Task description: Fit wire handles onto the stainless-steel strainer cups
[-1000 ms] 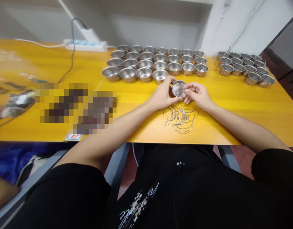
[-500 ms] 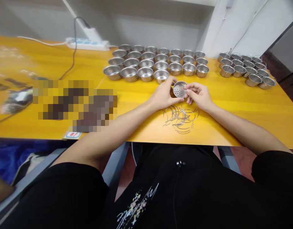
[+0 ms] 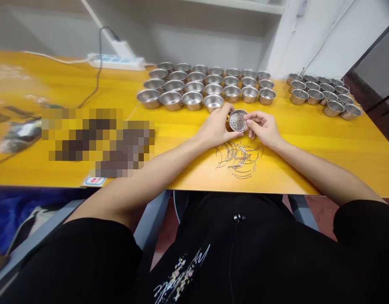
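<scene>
A small round metal cup with holes in its bottom is tilted so that its inside faces me. My left hand grips it from the left, thumb below and fingers above. At the cup's right rim, my right hand pinches a thin metal wire, partly hidden by the fingers. Just below the hands, a loose pile of curved wire handles lies on the yellow table. Behind the hands stand rows of similar metal cups.
At the right is a second group of cups, some with wires across them. A white power strip with a dark cable lies at the back left. Pixelated dark objects and a plastic bag are on the left.
The view has shifted slightly. Both hands keep hold at the cup in nearly the same pose.
</scene>
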### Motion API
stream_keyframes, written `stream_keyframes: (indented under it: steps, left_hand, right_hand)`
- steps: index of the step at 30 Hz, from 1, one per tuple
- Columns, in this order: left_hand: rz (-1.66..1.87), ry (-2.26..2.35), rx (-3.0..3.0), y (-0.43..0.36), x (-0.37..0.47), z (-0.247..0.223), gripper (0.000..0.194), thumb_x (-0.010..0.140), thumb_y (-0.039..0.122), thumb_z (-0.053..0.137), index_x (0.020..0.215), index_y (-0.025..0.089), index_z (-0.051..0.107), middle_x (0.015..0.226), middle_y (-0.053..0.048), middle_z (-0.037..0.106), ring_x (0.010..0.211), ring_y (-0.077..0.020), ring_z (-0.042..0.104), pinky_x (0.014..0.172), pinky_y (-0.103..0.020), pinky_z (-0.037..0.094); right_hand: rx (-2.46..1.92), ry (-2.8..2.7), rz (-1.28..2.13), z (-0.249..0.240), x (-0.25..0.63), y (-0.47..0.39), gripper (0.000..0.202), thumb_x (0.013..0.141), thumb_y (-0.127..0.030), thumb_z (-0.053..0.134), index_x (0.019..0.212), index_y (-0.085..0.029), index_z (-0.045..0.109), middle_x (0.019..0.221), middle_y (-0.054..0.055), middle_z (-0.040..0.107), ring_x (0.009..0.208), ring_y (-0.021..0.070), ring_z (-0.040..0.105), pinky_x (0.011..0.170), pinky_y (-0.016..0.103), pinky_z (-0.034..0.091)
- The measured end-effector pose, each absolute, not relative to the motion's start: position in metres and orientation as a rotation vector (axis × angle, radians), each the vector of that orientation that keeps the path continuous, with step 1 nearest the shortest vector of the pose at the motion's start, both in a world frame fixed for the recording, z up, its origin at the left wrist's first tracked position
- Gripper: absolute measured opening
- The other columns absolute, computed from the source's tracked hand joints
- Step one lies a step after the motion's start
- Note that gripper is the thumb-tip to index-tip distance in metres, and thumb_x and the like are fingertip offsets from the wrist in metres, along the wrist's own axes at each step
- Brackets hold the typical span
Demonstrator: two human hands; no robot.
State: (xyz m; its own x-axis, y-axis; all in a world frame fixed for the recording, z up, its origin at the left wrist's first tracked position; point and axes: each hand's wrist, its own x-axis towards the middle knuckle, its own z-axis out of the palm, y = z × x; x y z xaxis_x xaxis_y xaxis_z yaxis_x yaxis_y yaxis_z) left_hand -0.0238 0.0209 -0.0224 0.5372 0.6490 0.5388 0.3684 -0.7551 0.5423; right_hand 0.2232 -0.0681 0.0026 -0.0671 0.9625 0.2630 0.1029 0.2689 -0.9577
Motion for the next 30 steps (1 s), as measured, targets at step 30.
stream_keyframes:
  steps: [30]
  left_hand:
    - [1.022,0.797,2.510,0.005,-0.026,-0.008,0.075,0.096,0.035,0.109,0.153,0.021,0.063,0.154,-0.018,0.083,0.146,-0.0435,0.081,0.126,-0.058,0.066]
  right_hand:
    - [-1.100,-1.430,0.934,0.010,0.219,-0.069,0.063,0.089,-0.075,0.103,0.109,-0.018,0.083,0.076,0.002,0.082,0.047,0.0103,0.060,0.046,0.023,0.048]
